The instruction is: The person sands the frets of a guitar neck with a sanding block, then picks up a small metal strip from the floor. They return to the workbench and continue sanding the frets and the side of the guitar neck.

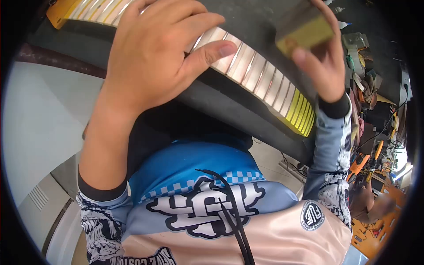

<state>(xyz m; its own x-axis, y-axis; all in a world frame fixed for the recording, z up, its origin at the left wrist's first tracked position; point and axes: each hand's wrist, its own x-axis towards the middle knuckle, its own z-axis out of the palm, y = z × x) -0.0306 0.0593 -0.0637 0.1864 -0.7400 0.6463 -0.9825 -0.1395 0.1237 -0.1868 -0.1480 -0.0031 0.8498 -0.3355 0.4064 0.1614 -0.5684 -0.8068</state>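
A guitar neck (258, 77) lies across the dark work surface, its fretboard mostly covered in pale masking tape between the metal frets. Yellow wood shows bare at its right end, and more yellow appears at the upper left. My left hand (154, 57) lies over the neck, thumb along the near side and fingers bent over the top; some fingertips run out of view. Above and beyond the right part of the neck, my right hand (324, 66) grips a rectangular block (304, 31), dark on one face and yellowish on another, blurred by motion. The block looks apart from the frets.
A dark padded edge (212, 99) runs along the near side of the bench. To the right lie cluttered tools and scraps (364, 84), cables, and an orange surface (384, 221) with small parts. A white panel (48, 110) stands at the left.
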